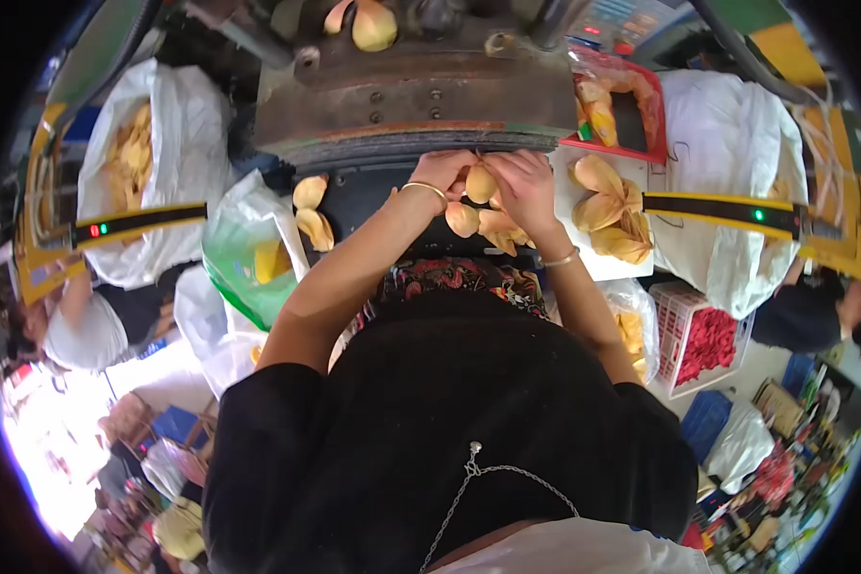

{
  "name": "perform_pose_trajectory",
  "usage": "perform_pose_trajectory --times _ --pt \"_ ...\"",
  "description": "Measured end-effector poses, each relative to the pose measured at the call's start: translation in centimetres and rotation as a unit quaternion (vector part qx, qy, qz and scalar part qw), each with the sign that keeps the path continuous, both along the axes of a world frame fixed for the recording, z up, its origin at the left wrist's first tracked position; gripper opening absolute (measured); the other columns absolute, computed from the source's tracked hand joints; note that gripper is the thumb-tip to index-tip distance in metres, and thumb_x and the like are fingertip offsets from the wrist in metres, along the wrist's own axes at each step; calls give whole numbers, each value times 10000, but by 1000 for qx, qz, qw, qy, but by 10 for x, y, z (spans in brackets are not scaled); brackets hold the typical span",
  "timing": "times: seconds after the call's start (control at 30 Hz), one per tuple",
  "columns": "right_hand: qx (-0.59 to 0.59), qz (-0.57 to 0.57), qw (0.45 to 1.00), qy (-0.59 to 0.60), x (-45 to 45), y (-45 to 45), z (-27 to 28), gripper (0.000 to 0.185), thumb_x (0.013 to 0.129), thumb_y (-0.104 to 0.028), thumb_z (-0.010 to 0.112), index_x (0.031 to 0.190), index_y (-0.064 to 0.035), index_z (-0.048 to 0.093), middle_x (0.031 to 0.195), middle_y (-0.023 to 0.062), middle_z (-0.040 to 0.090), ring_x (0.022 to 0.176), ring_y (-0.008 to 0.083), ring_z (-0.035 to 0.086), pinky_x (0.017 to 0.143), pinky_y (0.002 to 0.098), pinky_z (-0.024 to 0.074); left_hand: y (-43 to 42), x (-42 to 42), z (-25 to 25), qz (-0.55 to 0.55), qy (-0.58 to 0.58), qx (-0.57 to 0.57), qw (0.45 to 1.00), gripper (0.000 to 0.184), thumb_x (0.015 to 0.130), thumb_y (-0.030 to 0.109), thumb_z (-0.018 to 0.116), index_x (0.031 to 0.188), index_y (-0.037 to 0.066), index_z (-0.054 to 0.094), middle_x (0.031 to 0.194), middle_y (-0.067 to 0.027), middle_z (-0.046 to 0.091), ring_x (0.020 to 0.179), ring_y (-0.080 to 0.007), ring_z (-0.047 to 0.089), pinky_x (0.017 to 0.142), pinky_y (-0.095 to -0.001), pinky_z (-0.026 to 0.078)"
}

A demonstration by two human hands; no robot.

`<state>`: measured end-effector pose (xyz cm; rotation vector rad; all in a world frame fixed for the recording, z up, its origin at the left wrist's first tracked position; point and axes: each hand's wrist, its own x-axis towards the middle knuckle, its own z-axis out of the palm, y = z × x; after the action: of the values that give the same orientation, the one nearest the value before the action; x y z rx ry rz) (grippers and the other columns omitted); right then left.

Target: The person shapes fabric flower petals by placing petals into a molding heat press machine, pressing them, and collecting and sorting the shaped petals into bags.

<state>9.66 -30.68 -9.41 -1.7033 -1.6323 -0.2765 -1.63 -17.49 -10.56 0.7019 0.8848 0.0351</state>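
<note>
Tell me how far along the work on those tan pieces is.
Perhaps done: the small group lying apart at left. In hand: one tan piece, between the left hand and right hand. Perhaps left: the loose pieces beside the hands and the pile at right. No visible mark separates finished from unfinished.

Pale floor [184,365]; white glare [48,435] lower left; clutter [784,430] lower right.

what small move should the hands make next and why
Probably ease the left hand and right hand slightly back toward the body, with the pale orange piece between them, since their fingers look very close to the front edge of the metal block.
</note>
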Motion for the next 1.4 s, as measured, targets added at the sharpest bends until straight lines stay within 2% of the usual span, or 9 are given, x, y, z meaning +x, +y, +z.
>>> perform_pose_trajectory --times 0.1,0.23,0.33,0.53,0.67,0.73,0.93,1.07,1.4 --pt "4 -100 893 439 -31 -22 24 144 809 -118 640 920 -35 680 802 100 665 658 214 629 616 339 496 -4 -11 -8 96 118 2 988 166 857 143 664 744 29 623 588 14 480 434 -57 352 398 -227 242" --pt "-191 10 921 339 -3 -6 -35 180 874 -173 616 950 -19 668 745 78 651 614 122 617 565 291 488 6 -35 -23 39 40 273 960 150 867 154 656 883 8 682 626 15 544 455 -42 380 409 -222 282" --pt "-199 -24 867 457 3 20 3 195 889 -191 607 946 -14 665 724 70 643 584 96 598 552 276 485 22 -38 -2 -116 2 450 886 176 847 129 644 945 -11 687 806 -88 688 730 -87 606 678 -243 490" --pt "-214 25 862 459 24 55 36 190 879 -191 616 932 -14 662 707 76 639 539 98 578 525 272 478 30 -9 26 -84 -58 512 853 196 878 171 649 957 -2 694 625 27 568 496 -30 448 452 -195 366" --pt "-190 36 829 525 29 70 59 169 864 -170 619 916 -14 660 697 75 642 535 103 574 516 277 475 37 4 48 -14 -65 521 851 169 869 152 649 922 0 700 606 20 562 473 -32 447 428 -203 358" --pt "-101 47 910 400 47 93 70 154 864 -152 620 902 -9 661 699 46 649 571 96 584 532 256 476 52 23 63 37 -91 506 857 153 858 138 650 891 -3 701 592 15 555 450 -38 451 404 -212 345" --pt "-146 72 862 480 110 196 122 153 900 -238 607 937 -93 639 675 -44 532 579 48 463 491 196 378 132 89 108 126 -61 459 877 184 814 158 683 846 -22 676 599 -55 603 410 -99 511 366 -244 385" --pt "-140 22 803 579 127 225 88 229 893 -251 614 872 -32 679 720 23 638 652 92 571 544 242 471 152 107 114 140 -52 424 893 184 818 162 679 810 -20 654 570 -61 582 373 -122 502 330 -251 364" --pt "-193 75 833 514 151 232 55 259 894 -390 591 996 -154 622 720 -62 514 601 34 437 520 192 343 149 103 110 146 -20 365 919 168 860 142 634 803 -14 605 613 -72 572 408 -127 493 336 -235 350"
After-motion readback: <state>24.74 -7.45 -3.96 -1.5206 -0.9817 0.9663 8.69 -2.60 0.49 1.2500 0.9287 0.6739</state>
